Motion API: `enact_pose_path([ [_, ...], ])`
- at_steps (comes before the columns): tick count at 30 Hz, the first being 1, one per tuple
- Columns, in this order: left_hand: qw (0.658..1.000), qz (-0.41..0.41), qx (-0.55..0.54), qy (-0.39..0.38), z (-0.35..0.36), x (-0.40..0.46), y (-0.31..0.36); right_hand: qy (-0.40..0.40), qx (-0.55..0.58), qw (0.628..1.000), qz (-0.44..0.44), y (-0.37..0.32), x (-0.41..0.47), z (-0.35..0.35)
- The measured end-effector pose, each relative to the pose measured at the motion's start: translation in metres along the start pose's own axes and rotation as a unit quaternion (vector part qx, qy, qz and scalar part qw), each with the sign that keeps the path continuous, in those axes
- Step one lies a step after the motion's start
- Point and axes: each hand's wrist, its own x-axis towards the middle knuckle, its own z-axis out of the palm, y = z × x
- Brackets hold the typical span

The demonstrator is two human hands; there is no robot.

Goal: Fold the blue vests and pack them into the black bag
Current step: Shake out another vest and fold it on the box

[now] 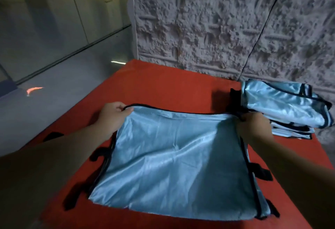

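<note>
Vest-folding stage, seen from the head camera. One blue vest lies spread flat on the red table, its black-trimmed far edge raised slightly off the surface. The left hand pinches the far left corner, thumb and curled fingers closed on the trim; the right hand grips the far right corner in the same manner, fingers bunched around the fabric. Black straps protrude from both side edges. A pile of further blue vests rests at the far right of the table, against the textured wall, just beside the right hand. The black bag cannot be identified with certainty; a dark shape beside the pile is too indistinct to name. Judged risks: the glossy fabric may slip from either pinch, so that the fold lands askew; loose side straps may be trapped inside the fold; the right forearm may disturb the adjacent pile.
</note>
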Motion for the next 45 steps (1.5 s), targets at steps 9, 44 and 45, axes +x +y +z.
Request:
enact_pose_path([
  [9, 0.947, 0.053, 0.295, 0.115, 0.011, -0.001, -0.006, 0.118, -0.097, 0.988, -0.025, -0.015, -0.029, 0.027],
  [44, 0.852, 0.044, 0.513, -0.094, -0.002, -0.187, -0.048, -0.177, 0.026, 0.967, 0.18, 0.014, -0.123, -0.021],
  [45, 0.852, 0.044, 0.512, -0.099, -0.002, -0.185, -0.047, -0.181, 0.028, 0.967, 0.175, 0.016, -0.124, -0.022],
])
